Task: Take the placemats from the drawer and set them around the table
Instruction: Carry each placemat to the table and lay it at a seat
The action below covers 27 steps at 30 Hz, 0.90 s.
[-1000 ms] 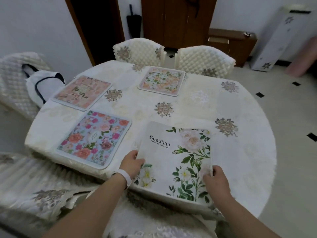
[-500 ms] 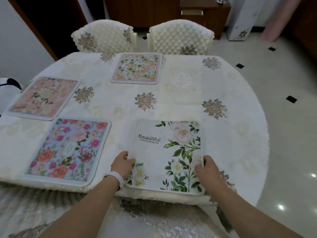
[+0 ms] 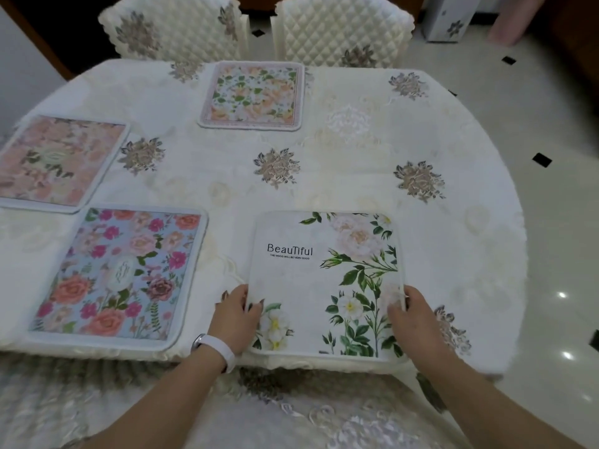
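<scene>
A white placemat [image 3: 324,273] printed "Beautiful" with green leaves and pale flowers lies flat at the near edge of the table [image 3: 356,150]. My left hand [image 3: 238,315] grips its lower left edge and my right hand [image 3: 410,314] grips its right edge. To its left lies a blue placemat with pink and orange roses [image 3: 120,273]. Beyond that, at the left, rests a pink floral placemat [image 3: 55,162]. A pale placemat with orange flowers and green leaves [image 3: 252,95] lies at the far side.
The round table wears a cream embroidered cloth. Two quilted white chairs [image 3: 340,27] stand at the far side. A chair with a lace cover [image 3: 291,416] is right below my arms. Glossy tiled floor [image 3: 551,222] runs along the right.
My view has dropped closer to the table. Both hands have kept their hold on the white placemat, which has shifted slightly and now lies flat and squared to the near edge.
</scene>
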### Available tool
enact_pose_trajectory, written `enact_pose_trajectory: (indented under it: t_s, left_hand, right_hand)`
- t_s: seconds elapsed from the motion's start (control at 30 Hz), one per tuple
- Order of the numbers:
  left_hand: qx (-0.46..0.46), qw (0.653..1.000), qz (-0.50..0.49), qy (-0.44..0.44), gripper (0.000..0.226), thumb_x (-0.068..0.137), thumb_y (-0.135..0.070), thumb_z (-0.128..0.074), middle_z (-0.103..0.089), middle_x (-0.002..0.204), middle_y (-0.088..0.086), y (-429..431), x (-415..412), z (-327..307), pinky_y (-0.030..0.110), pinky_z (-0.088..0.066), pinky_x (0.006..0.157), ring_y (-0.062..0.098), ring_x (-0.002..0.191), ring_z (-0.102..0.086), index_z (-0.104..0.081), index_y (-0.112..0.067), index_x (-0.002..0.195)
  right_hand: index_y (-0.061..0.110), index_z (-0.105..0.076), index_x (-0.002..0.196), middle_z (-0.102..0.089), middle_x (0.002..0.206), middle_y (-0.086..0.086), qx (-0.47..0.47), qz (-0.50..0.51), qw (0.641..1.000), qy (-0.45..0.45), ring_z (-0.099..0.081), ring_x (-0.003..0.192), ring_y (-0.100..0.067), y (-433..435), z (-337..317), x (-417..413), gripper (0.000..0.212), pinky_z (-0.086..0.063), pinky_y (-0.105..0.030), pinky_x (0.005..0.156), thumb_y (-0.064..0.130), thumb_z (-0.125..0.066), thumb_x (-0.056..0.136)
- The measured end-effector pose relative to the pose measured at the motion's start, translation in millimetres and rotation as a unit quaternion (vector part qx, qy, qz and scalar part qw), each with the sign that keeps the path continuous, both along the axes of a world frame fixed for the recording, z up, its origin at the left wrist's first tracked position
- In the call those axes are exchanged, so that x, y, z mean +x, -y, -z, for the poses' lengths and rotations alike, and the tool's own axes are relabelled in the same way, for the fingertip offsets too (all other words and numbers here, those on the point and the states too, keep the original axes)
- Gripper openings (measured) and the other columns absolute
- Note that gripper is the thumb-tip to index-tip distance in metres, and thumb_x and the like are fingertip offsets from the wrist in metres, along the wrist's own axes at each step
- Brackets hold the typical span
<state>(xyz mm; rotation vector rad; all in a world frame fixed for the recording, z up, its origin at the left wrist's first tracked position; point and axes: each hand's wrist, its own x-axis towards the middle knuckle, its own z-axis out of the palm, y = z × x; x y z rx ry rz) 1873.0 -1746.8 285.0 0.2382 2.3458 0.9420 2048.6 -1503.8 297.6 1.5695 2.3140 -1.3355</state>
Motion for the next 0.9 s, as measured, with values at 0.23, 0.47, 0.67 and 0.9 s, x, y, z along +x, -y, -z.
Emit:
enact_pose_trajectory:
  t_s: [0.23,0.47,0.67,0.9]
  left_hand:
    - [0.001,0.998,-0.012,-0.07,0.045,0.089,-0.019,-0.063,-0.056,0.111,-0.005,3,4,6,0.031,-0.048,0.088,0.016,0.099,-0.057,-0.048,-0.02,0.131]
    - [-0.035,0.955,0.171,-0.24,0.058,0.084,-0.032,-0.051,-0.038,0.149,0.01,-47,-25,19,0.036,-0.028,0.11,0.026,0.135,-0.037,-0.046,-0.012,0.138]
    - [-0.088,0.913,0.303,-0.26,0.059,0.096,-0.037,-0.035,-0.014,0.161,0.003,-122,-60,37,0.041,-0.012,0.119,0.022,0.148,-0.01,-0.024,-0.019,0.151]
    - [-0.134,0.879,0.347,-0.298,0.052,0.102,-0.04,-0.016,-0.005,0.162,-0.006,-150,-85,52,0.039,0.0,0.119,0.016,0.148,0.003,-0.01,-0.032,0.153]
  right_hand:
    - [0.017,-0.039,0.14,-0.05,0.127,-0.01,0.042,0.011,0.999,-0.001,-0.055,0.108,-0.026,-2,11,-2,0.057,-0.049,-0.046,0.095,0.016,-0.058,0.086]
    - [0.016,-0.03,0.149,-0.025,0.156,-0.007,0.203,-0.245,0.948,0.021,-0.021,0.143,-0.023,-1,15,-53,0.061,-0.02,-0.039,0.116,0.034,-0.05,0.095]
    - [0.015,-0.035,0.148,-0.029,0.157,-0.011,0.267,-0.351,0.897,0.016,-0.024,0.145,-0.029,-13,35,-135,0.065,-0.02,-0.048,0.118,0.045,-0.03,0.091]
    - [0.025,-0.011,0.156,-0.006,0.164,0.002,0.285,-0.383,0.877,0.045,0.0,0.15,-0.019,-37,62,-167,0.057,-0.001,-0.042,0.12,0.045,-0.018,0.103]
